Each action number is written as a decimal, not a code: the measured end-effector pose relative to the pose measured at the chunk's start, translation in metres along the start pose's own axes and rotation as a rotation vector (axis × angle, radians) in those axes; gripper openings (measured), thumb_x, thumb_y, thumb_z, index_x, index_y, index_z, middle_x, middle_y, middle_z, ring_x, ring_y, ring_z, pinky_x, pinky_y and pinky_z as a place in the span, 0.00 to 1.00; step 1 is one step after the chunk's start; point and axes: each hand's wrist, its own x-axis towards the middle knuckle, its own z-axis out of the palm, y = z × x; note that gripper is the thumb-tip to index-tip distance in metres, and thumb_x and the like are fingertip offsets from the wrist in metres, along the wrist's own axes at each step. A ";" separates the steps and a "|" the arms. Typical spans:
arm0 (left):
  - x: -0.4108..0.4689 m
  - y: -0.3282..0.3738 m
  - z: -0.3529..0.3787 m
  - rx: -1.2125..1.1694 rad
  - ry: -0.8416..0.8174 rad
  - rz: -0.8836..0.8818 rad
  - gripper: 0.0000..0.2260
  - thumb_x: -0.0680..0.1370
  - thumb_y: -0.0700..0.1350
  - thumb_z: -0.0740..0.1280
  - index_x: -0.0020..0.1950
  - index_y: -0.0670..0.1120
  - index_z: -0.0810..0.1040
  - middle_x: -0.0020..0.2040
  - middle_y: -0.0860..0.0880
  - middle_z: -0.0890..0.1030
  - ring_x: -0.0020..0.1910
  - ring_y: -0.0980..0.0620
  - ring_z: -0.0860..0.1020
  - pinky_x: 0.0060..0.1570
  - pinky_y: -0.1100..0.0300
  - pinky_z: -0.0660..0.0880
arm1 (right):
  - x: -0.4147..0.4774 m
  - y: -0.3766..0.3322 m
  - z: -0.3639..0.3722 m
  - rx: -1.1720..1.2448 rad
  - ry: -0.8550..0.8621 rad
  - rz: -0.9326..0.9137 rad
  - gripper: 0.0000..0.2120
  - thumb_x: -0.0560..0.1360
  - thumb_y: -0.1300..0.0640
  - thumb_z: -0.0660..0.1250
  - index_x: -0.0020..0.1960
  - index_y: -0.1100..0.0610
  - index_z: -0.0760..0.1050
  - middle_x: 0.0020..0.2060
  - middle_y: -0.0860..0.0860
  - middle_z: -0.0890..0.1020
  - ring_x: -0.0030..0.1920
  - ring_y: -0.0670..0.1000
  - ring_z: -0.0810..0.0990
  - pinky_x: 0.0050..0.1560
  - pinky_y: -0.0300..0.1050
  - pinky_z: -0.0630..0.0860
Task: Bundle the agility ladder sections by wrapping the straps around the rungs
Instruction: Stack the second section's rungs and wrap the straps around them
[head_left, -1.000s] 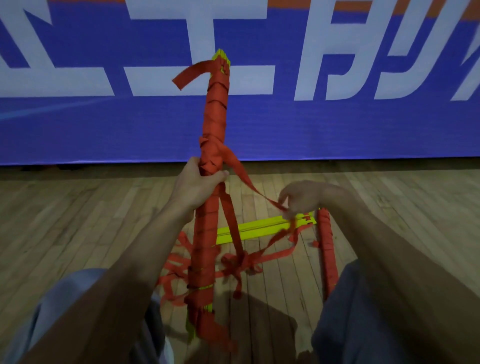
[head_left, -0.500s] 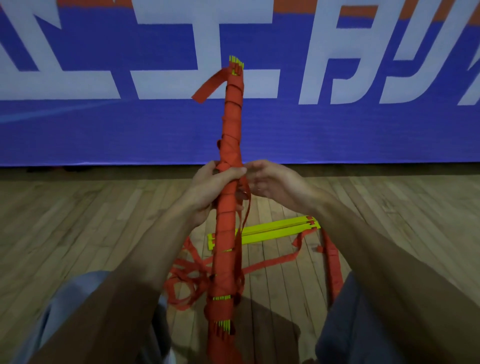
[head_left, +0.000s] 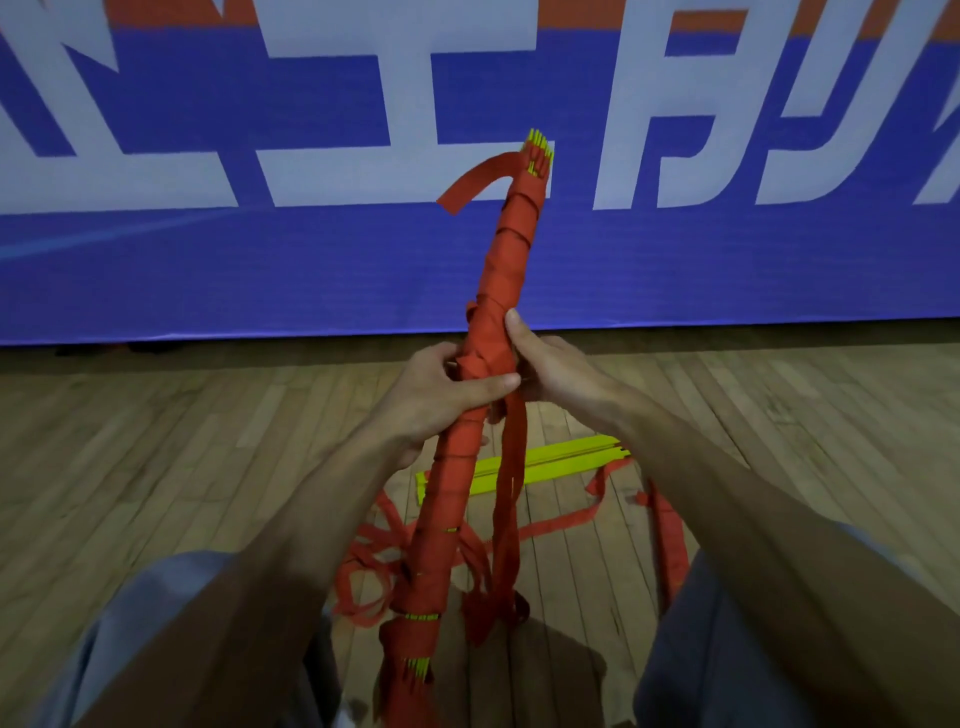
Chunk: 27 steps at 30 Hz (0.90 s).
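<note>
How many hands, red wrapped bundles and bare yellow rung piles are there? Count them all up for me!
Hands: 2, the left hand and the right hand
Red wrapped bundles: 2, the held bundle and the floor bundle
Bare yellow rung pile: 1
Total: 5

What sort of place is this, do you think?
Probably an indoor sports hall: a strip-wood floor, a large blue banner with white lettering, and an agility ladder being bundled.

Matt red woven cloth straps (head_left: 511, 499); glossy yellow plastic rungs (head_left: 556, 460); wood-plank floor (head_left: 182, 457).
</note>
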 end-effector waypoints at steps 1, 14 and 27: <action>0.000 0.000 0.000 -0.005 0.010 0.000 0.20 0.69 0.45 0.78 0.57 0.41 0.77 0.48 0.42 0.81 0.39 0.50 0.82 0.36 0.50 0.81 | -0.002 -0.002 -0.001 0.002 -0.021 0.010 0.34 0.79 0.34 0.51 0.49 0.61 0.83 0.38 0.58 0.85 0.37 0.56 0.85 0.48 0.54 0.82; 0.000 -0.001 0.001 -0.199 0.027 -0.062 0.20 0.69 0.36 0.77 0.58 0.36 0.76 0.47 0.42 0.79 0.41 0.46 0.83 0.37 0.46 0.82 | -0.014 -0.007 -0.025 -0.059 -0.054 -0.170 0.15 0.82 0.52 0.59 0.39 0.57 0.69 0.20 0.47 0.64 0.21 0.47 0.62 0.28 0.40 0.70; -0.006 -0.003 0.004 -0.253 -0.219 0.022 0.15 0.73 0.46 0.70 0.57 0.43 0.74 0.55 0.37 0.82 0.55 0.39 0.82 0.52 0.44 0.79 | -0.016 -0.005 -0.026 -0.019 0.151 -0.128 0.10 0.78 0.50 0.67 0.41 0.55 0.76 0.24 0.46 0.69 0.26 0.47 0.62 0.28 0.42 0.58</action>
